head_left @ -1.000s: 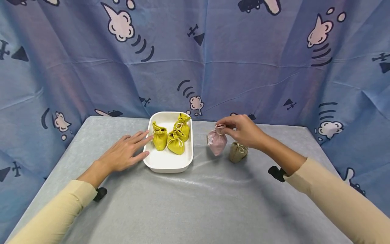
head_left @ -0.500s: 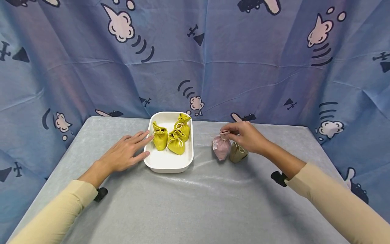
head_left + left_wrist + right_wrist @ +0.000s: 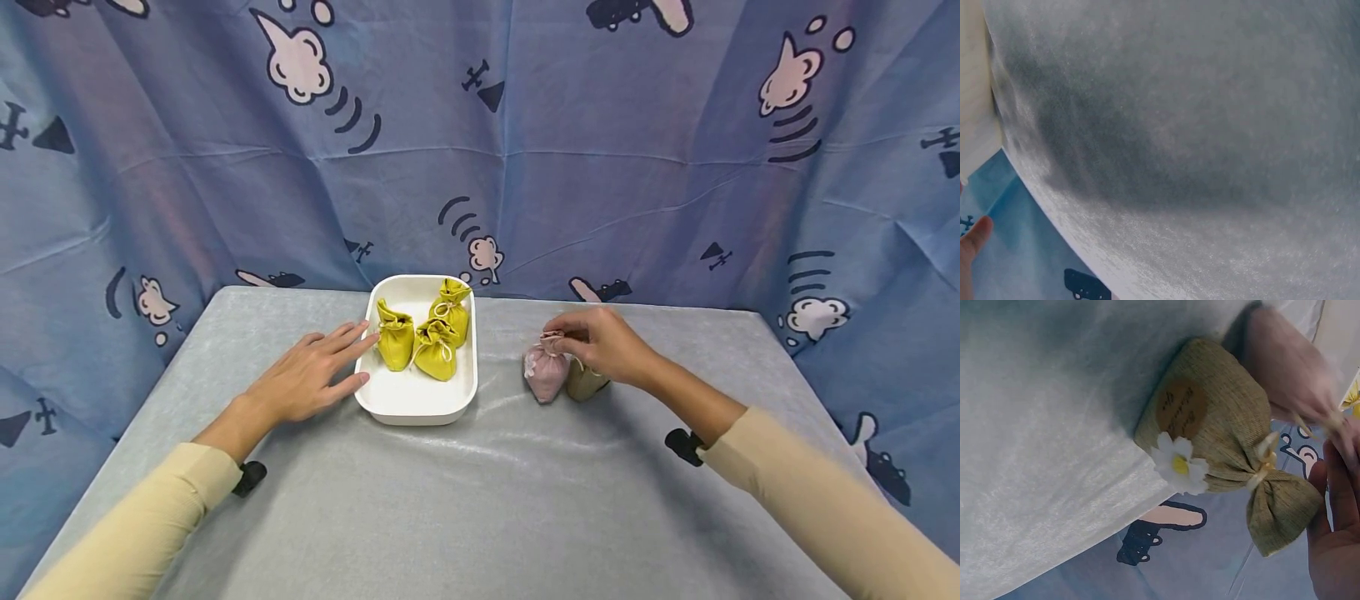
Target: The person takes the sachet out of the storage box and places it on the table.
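My right hand pinches the gathered top of a pink drawstring pouch, which stands upright on the table. Right beside it is an olive-brown pouch, partly behind my hand in the head view. The right wrist view shows that brown pouch with a white daisy and a round label, the pink pouch just past it. My left hand has its fingers extended, fingertips at the left rim of a white tray. Yellow pouches stand inside the tray.
A grey cloth covers the table. A blue patterned curtain hangs behind the table's far edge and along both sides. Dark wrist-camera mounts stick out below both wrists.
My right hand has shifted right and lowered the pink pouch from left of the brown one down next to it. The left hand and the tray stay put.
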Demonstrator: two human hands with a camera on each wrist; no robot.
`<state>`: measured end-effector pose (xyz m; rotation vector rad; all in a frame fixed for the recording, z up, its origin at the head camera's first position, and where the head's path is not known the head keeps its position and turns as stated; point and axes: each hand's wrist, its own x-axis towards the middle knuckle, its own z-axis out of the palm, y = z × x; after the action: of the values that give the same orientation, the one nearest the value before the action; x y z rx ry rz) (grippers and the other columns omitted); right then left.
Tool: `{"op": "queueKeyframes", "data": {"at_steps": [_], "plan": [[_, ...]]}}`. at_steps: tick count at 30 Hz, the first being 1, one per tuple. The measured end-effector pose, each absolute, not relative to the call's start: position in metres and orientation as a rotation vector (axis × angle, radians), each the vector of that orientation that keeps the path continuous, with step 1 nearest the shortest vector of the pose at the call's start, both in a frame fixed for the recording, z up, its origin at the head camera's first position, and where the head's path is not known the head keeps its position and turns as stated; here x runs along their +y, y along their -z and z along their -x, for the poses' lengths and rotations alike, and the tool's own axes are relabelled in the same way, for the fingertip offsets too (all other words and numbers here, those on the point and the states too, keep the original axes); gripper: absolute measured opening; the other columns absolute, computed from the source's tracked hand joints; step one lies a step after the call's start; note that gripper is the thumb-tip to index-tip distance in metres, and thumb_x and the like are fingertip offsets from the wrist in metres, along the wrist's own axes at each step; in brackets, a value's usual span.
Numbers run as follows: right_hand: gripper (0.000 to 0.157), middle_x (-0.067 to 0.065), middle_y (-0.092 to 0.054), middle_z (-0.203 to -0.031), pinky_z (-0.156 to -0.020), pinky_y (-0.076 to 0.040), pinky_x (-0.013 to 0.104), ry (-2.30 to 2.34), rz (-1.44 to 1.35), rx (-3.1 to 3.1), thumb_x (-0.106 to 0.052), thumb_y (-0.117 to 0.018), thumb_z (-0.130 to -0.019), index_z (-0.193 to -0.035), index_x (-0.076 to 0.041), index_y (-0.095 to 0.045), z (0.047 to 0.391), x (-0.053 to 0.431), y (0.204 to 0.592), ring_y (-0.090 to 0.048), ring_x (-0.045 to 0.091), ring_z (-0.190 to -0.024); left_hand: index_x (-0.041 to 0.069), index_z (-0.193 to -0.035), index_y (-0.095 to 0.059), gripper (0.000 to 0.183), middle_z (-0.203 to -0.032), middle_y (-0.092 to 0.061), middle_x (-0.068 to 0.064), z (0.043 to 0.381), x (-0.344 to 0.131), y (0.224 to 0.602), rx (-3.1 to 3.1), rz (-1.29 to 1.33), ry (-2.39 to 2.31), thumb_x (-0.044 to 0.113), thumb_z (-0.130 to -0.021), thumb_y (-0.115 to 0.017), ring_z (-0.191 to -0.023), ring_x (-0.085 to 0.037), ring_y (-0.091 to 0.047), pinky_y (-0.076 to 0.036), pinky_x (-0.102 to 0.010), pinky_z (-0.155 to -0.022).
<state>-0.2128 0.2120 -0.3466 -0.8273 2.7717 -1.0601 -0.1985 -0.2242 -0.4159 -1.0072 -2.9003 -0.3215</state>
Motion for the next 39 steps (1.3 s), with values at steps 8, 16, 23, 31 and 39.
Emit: {"op": "queueKeyframes", "data": {"at_steps": [8,16,23,31,39], "plan": [[0.022,0.011,-0.074,-0.105,-0.086,-0.056,0.041,1.014,0.828,2.791,0.003,-0.071,-0.089,-0.11,0.002,-0.073,0.211,0.212,0.348,-0.07,0.026,-0.099,0.018,-0.157,-0.035,0.063,-0.161,-0.029,-0.011,0.198,-0.224,0.416,-2.905,1.002,0.329,0.049,-0.103,-0.046,-0.145,-0.033,-0.032,-0.033,-0.059,-0.107],[0.033,0.012,-0.073,-0.108,-0.089,-0.054,0.046,0.93,0.865,2.807,0.001,-0.074,-0.086,-0.119,0.002,-0.07,0.213,0.207,0.345,-0.069,0.024,-0.098,0.018,-0.157,-0.034,0.063,-0.161,-0.029,-0.011,0.197,-0.225,0.416,-2.912,0.996,0.328,0.049,-0.103,-0.045,-0.146,-0.033,-0.031,-0.033,-0.059,-0.108],[0.046,0.017,-0.067,-0.124,-0.09,-0.054,0.045,0.948,0.845,2.77,-0.004,-0.077,-0.085,-0.129,0.001,-0.064,0.216,0.197,0.338,-0.068,0.031,-0.107,0.018,-0.157,-0.034,0.063,-0.162,-0.028,-0.01,0.198,-0.225,0.417,-2.902,1.003,0.342,0.049,-0.103,-0.045,-0.146,-0.032,-0.031,-0.033,-0.058,-0.108],[0.052,0.016,-0.061,-0.135,-0.095,-0.051,0.047,0.978,0.814,2.721,-0.009,-0.077,-0.087,-0.136,-0.002,-0.059,0.22,0.182,0.334,-0.061,0.032,-0.121,0.017,-0.156,-0.035,0.063,-0.161,-0.03,-0.011,0.201,-0.225,0.417,-2.885,1.012,0.337,0.049,-0.103,-0.046,-0.145,-0.033,-0.032,-0.034,-0.058,-0.107],[0.054,0.017,-0.06,-0.136,-0.1,-0.047,0.048,1.006,0.893,2.713,-0.009,-0.078,-0.086,-0.136,0.001,-0.058,0.223,0.157,0.34,-0.062,0.032,-0.119,0.017,-0.156,-0.035,0.063,-0.161,-0.03,-0.01,0.2,-0.225,0.418,-2.887,1.014,0.328,0.049,-0.103,-0.046,-0.145,-0.032,-0.033,-0.034,-0.057,-0.107]]}}
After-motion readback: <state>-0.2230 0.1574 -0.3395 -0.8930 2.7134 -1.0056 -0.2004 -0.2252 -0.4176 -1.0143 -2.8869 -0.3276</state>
